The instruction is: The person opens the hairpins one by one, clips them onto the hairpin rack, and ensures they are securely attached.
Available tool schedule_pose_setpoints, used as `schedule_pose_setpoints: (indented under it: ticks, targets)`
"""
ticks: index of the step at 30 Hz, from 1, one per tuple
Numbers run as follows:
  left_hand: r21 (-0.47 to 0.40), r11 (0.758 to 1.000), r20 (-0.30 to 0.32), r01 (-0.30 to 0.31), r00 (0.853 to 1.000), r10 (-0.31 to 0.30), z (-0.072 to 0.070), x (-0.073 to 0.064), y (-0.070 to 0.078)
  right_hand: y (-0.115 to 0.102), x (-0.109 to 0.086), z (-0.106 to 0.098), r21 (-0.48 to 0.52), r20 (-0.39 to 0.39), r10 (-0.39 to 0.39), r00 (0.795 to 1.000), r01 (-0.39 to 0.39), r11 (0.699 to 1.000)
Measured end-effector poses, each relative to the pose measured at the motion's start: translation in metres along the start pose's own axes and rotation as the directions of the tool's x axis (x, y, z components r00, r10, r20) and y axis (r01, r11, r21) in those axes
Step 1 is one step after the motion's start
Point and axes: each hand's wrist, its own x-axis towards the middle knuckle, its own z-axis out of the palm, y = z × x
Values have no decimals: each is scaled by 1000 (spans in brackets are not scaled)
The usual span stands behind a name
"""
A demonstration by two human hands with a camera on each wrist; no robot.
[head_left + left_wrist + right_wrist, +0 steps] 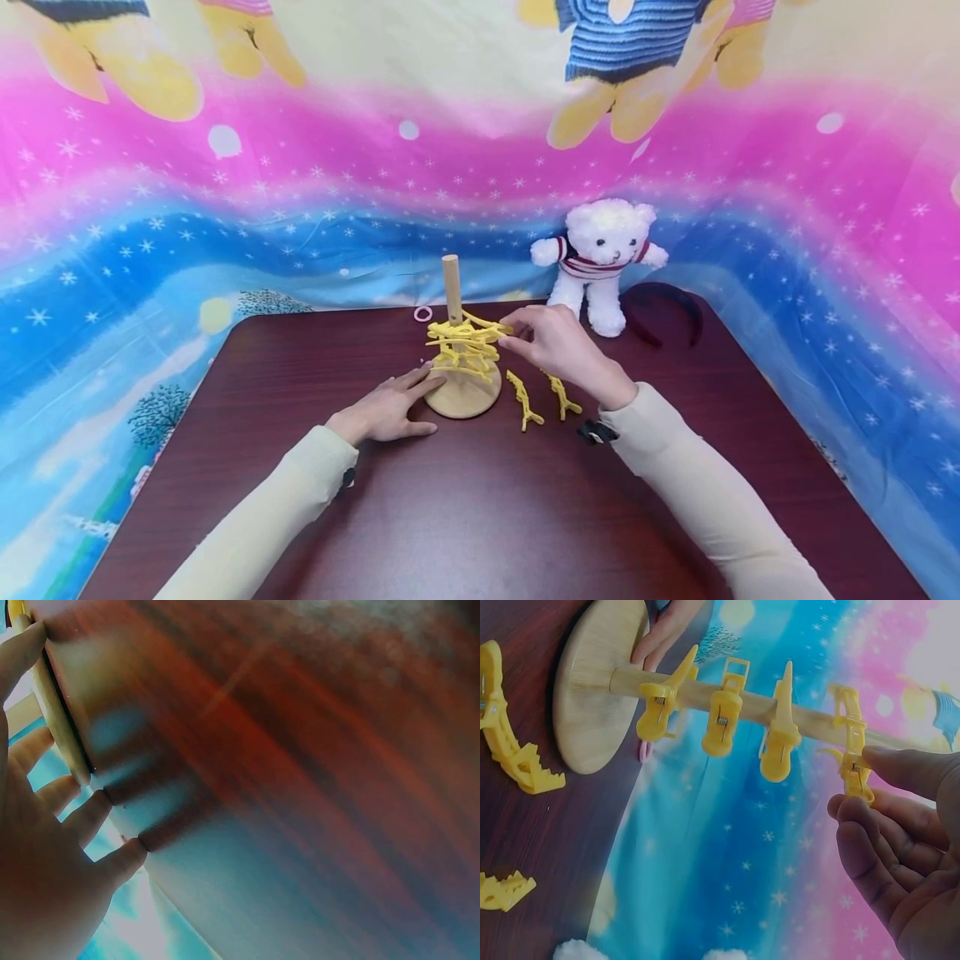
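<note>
A round wooden post stands upright on its disc-shaped base, with several yellow hair clips gripping it one above another. My right hand pinches the topmost yellow hair clip between thumb and fingers; in the right wrist view this clip lies across the post. My left hand lies with fingers spread on the table, its fingertips against the left rim of the base. Two loose yellow hair clips, a nearer one and one partly under my right forearm, lie right of the base.
A white teddy bear in a striped top sits at the back right. Beside it lies a dark red headband. A small pink ring lies behind the post. A printed cloth hangs around the dark wood table.
</note>
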Motion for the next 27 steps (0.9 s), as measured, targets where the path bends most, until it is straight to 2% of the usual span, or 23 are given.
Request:
schedule_pose_setpoints:
  ticks: [9, 16, 27]
  targets:
    - [5, 1000, 14, 13, 1000, -13, -1, 0, 0, -4, 8, 8, 0, -15, -29, 999, 29, 1000]
    - [8, 999, 33, 37, 999, -37, 1, 1, -3, -8, 11, 10, -1, -16, -15, 1000, 15, 1000]
    - [6, 1000, 29, 21, 999, -21, 0, 1, -2, -9, 14, 13, 11, -16, -4, 1000, 4, 1000]
